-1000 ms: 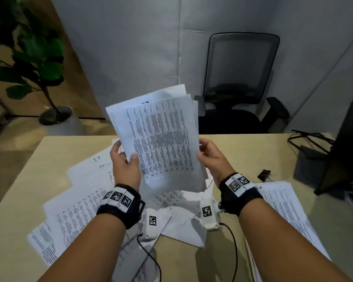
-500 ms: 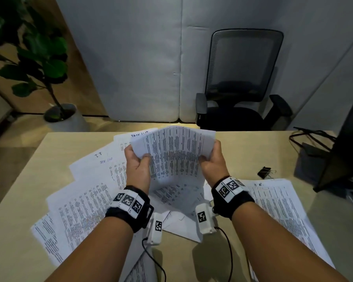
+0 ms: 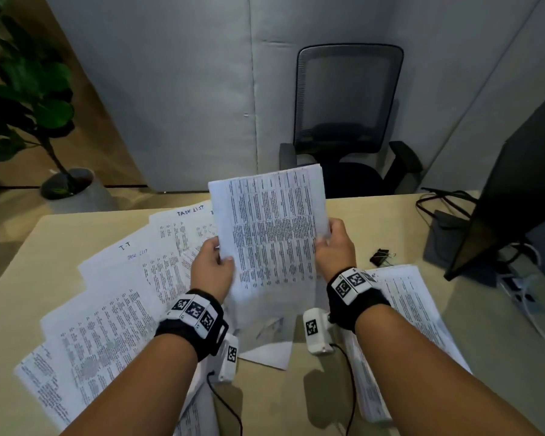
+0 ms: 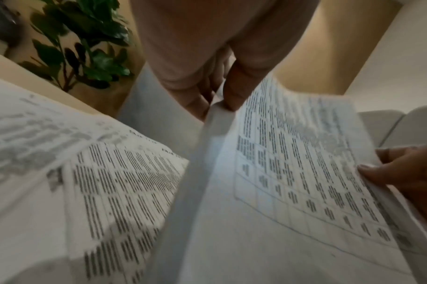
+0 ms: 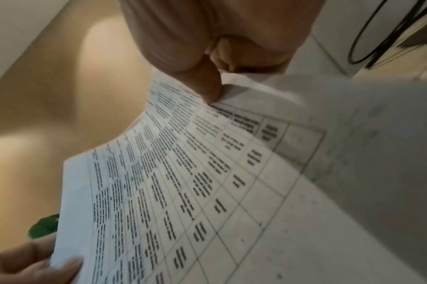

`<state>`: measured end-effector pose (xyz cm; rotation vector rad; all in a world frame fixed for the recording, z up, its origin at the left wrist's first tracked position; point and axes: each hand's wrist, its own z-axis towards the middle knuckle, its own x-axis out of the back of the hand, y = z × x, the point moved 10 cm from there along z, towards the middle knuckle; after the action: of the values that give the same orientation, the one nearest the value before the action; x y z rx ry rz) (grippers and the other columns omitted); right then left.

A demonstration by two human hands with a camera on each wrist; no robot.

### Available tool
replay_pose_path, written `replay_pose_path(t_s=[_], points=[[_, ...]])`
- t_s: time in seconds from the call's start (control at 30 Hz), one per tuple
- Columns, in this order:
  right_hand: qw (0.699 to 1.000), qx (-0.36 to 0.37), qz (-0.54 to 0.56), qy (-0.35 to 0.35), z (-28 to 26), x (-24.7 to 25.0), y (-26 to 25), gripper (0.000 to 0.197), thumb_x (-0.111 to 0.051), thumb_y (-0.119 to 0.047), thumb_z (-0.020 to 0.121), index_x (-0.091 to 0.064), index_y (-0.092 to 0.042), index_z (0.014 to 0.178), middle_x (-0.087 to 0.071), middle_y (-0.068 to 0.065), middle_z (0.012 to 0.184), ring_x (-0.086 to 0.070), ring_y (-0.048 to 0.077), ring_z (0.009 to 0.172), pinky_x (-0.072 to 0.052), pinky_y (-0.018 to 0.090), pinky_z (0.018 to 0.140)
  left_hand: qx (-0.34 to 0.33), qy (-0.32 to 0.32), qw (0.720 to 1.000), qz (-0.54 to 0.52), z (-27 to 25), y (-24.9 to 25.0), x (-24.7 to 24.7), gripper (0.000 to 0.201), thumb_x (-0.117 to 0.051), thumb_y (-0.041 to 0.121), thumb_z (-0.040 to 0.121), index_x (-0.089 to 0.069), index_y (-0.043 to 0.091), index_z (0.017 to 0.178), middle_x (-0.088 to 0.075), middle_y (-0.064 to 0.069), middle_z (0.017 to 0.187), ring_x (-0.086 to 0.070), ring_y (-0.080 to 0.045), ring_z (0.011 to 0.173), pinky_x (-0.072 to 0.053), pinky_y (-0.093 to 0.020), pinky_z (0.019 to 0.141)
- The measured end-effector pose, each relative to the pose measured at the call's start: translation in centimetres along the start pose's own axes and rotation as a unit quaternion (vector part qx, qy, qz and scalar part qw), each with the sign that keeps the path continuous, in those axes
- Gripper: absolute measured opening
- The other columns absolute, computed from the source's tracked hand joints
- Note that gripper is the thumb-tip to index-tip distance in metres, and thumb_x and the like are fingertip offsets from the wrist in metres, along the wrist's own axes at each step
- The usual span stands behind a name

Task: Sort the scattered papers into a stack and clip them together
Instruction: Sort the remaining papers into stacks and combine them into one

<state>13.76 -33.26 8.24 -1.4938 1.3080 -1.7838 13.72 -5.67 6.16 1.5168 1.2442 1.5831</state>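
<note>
Reading "TASK LIST" (image 3: 190, 211), handwritten sheet (image 3: 183, 228)

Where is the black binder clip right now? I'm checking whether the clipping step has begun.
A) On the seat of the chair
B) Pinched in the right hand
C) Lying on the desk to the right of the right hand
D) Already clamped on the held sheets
C: the binder clip lies loose on the desk, while the right hand and left hand each grip a side edge of the held sheets.
</note>
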Motion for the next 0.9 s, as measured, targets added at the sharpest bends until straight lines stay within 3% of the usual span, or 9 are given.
replay_pose_path(t_s=[0.3, 0.43, 0.53, 0.57, 0.63, 0.7, 0.77, 0.83, 0.9], points=[[0.981, -0.136, -0.138, 0.013, -3.2, 9.2, 13.8, 0.048, -0.037, 0.004, 0.089, -0.050, -0.014, 0.132, -0.059, 0.011, 0.122, -0.056, 0.028, 0.104, -0.038, 0.023, 0.082, 0.093, -0.252, 0.960, 0.079, -7.2, -3.6, -15.0, 0.026, -0.058, 0.004, 0.083, -0.059, 0.013, 0.108, -0.069, -0.008, 0.092, -0.069, -0.024, 0.081, -0.060, -0.041, 0.066], [0.971, -0.181, -0.154, 0.030, -4.4, 13.3, 18.4, 0.054, -0.040, 0.003, 0.088, -0.042, -0.012, 0.140, -0.050, 0.014, 0.135, -0.051, 0.030, 0.116, -0.039, 0.027, 0.095, 0.115, -0.300, 0.944, 0.073, -10.3, -3.7, -19.4, 0.018, -0.062, -0.001, 0.083, -0.058, 0.008, 0.099, -0.064, -0.009, 0.078, -0.067, -0.025, 0.068, -0.061, -0.039, 0.064], [0.969, -0.187, -0.161, 0.030, -4.4, 15.4, 20.4, 0.050, -0.043, 0.002, 0.088, -0.048, -0.010, 0.137, -0.052, 0.018, 0.129, -0.054, 0.031, 0.111, -0.041, 0.024, 0.089, 0.128, -0.317, 0.937, 0.076, -12.0, -3.8, -21.7, 0.015, -0.064, -0.002, 0.080, -0.057, 0.006, 0.091, -0.066, -0.013, 0.074, -0.068, -0.030, 0.063, -0.061, -0.045, 0.063], [0.973, -0.169, -0.157, 0.014, -4.2, 15.5, 20.8, 0.045, -0.051, -0.004, 0.087, -0.056, -0.017, 0.130, -0.059, 0.011, 0.121, -0.058, 0.025, 0.105, -0.042, 0.021, 0.083, 0.127, -0.321, 0.934, 0.085, -12.4, -4.0, -22.4, 0.015, -0.065, -0.001, 0.079, -0.056, 0.008, 0.088, -0.068, -0.016, 0.076, -0.069, -0.032, 0.066, -0.061, -0.047, 0.063], [0.978, -0.134, -0.160, 0.005, -3.8, 15.9, 21.3, 0.042, -0.068, -0.018, 0.077, -0.066, -0.058, 0.089, -0.065, -0.029, 0.079, -0.055, -0.015, 0.072, -0.039, 0.004, 0.062, 0.114, -0.328, 0.931, 0.113, -12.8, -4.3, -23.5, 0.016, -0.066, 0.003, 0.075, -0.055, 0.011, 0.083, -0.070, -0.018, 0.081, -0.071, -0.033, 0.070, -0.061, -0.047, 0.063], [0.978, -0.147, -0.142, 0.042, -3.4, 17.3, 23.3, 0.083, -0.060, -0.004, 0.078, -0.038, -0.084, 0.070, -0.035, -0.061, 0.075, -0.032, -0.036, 0.066, -0.020, -0.010, 0.076, 0.100, -0.330, 0.928, 0.139, -12.9, -4.7, -24.2, 0.018, -0.067, 0.009, 0.070, -0.055, 0.014, 0.082, -0.071, -0.016, 0.081, -0.071, -0.033, 0.072, -0.060, -0.048, 0.064], [0.962, -0.186, -0.194, 0.039, -3.8, 17.4, 23.3, 0.079, -0.050, 0.001, 0.082, -0.046, -0.078, 0.088, -0.046, -0.049, 0.087, -0.042, -0.029, 0.083, -0.008, -0.010, 0.082, 0.093, -0.327, 0.927, 0.158, -12.8, -5.3, -24.7, 0.019, -0.069, 0.014, 0.067, -0.055, 0.017, 0.080, -0.071, -0.013, 0.081, -0.071, -0.031, 0.075, -0.060, -0.047, 0.068], [0.956, -0.185, -0.226, 0.023, -3.7, 17.1, 23.7, 0.057, -0.048, -0.001, 0.084, -0.053, -0.038, 0.127, -0.055, -0.006, 0.115, -0.054, 0.018, 0.109, -0.022, -0.006, 0.080, 0.097, -0.320, 0.927, 0.169, -12.7, -5.7, -24.9, 0.019, -0.069, 0.016, 0.068, -0.055, 0.020, 0.079, -0.071, -0.010, 0.083, -0.070, -0.028, 0.078, -0.060, -0.045, 0.070], [0.947, -0.197, -0.252, 0.011, -3.7, 17.1, 24.1, 0.055, -0.048, -0.003, 0.085, -0.046, -0.022, 0.136, -0.048, 0.019, 0.127, -0.049, 0.035, 0.113, -0.038, 0.009, 0.072, 0.103, -0.314, 0.928, 0.172, -12.7, -6.0, -25.1, 0.020, -0.071, 0.017, 0.070, -0.054, 0.021, 0.080, -0.071, -0.008, 0.085, -0.070, -0.027, 0.079, -0.060, -0.043, 0.072]])
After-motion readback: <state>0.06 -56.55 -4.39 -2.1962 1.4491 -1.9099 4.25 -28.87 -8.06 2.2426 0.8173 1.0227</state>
